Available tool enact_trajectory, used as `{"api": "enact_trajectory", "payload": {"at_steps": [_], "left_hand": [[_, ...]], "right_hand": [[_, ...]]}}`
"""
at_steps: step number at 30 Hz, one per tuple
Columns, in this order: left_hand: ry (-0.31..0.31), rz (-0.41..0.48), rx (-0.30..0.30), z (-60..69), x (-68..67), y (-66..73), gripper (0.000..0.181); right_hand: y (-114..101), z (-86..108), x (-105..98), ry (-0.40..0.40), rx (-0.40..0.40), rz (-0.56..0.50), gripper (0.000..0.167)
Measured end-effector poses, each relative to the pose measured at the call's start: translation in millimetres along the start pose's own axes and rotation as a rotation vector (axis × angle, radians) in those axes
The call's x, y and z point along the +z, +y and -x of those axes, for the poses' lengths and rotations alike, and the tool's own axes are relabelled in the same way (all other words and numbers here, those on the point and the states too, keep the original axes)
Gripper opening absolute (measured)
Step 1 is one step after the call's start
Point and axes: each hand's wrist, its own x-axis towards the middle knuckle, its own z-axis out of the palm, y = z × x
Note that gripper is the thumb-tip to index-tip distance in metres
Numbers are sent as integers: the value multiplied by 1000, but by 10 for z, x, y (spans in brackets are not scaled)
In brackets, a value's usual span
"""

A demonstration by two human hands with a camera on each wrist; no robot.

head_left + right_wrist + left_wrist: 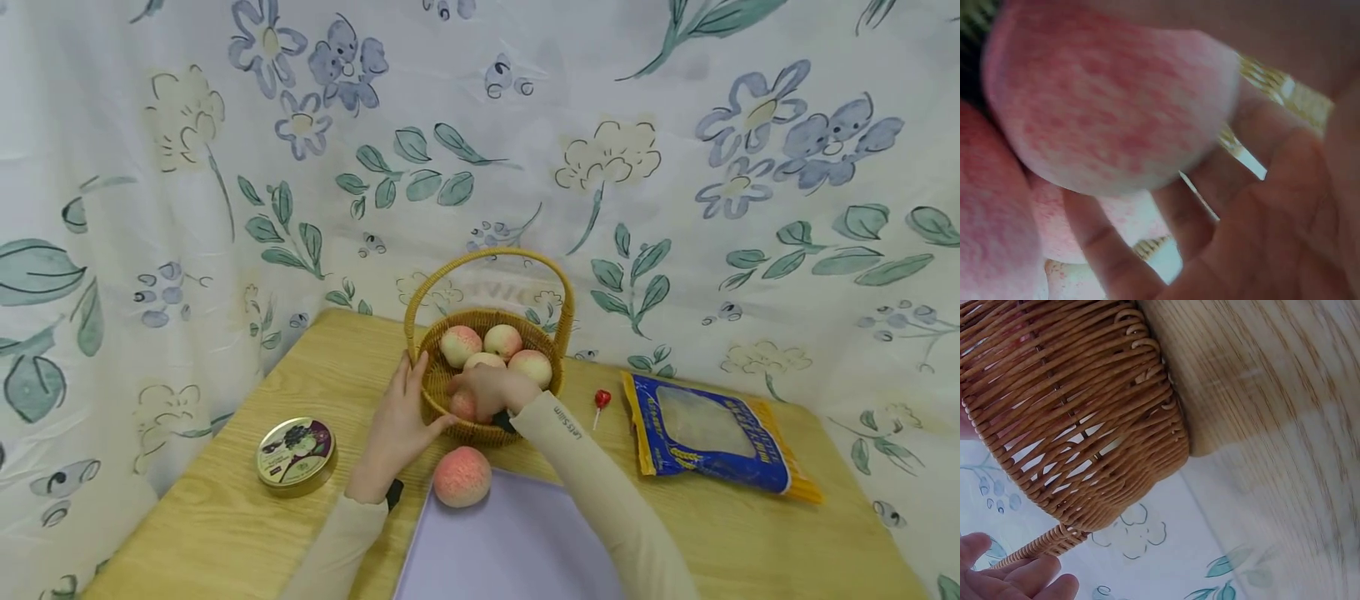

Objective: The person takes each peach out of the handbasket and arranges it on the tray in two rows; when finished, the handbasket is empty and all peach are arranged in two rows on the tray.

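The left hand (397, 421), fingers spread and gripping nothing, lies at eight o'clock of the round, golden-brown wicker basket (491, 314); contact is unclear. One round, pink matte peach (462, 477) sits near seven o'clock, outside, on the flat lilac tray (517, 542). Inside, also towards seven, a pink-and-cream rounded peach (462, 406) is held in the curled fingers of the right hand (491, 392). It looks light, dry-skinned and perhaps foam-soft, so a gentle grip around its widest part should suit.
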Motion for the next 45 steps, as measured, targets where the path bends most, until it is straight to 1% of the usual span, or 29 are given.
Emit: {"api": "enact_trajectory", "payload": {"at_steps": [2,3,6,9,10,11,15,19,21,23,26,28,32,35,41,45], "left_hand": [[8,2,14,0,-1,8,107],[16,2,21,-1,-4,11,107],[38,-15,34,-11,-14,13,108],[53,-55,47,-15,-19,8,109],[56,-71,53,-15,-18,5,110],[59,-90,60,-13,-15,1,110],[68,-158,85,-3,1,-19,110],[60,-205,90,2,8,-28,108],[41,-216,80,-4,4,-33,107],[37,-225,77,-10,-3,-37,107],[38,-237,71,-15,-9,-44,108],[50,-241,74,-10,-15,-42,108],[48,-242,74,4,-5,-40,108],[43,-233,70,6,9,-38,108],[26,-217,60,1,17,-45,109],[35,-208,61,-3,6,-57,109]], "right_hand": [[-6,2,22,-1,4,30,57],[41,-45,69,20,-19,50,56],[39,-52,72,51,-31,68,52],[55,-69,77,80,-54,64,49],[15,-25,39,74,-42,55,47],[23,-24,42,77,-48,49,47],[70,-16,62,103,-74,17,51],[137,11,88,172,-88,-75,57],[174,51,95,204,-98,-163,57],[211,98,102,233,-111,-264,55],[261,166,135,264,-126,-407,55],[289,187,167,288,-122,-463,57],[313,238,212,323,-100,-530,61],[317,291,225,341,-85,-541,61],[307,471,241,384,-110,-579,57],[298,640,281,424,-127,-616,55]]}}
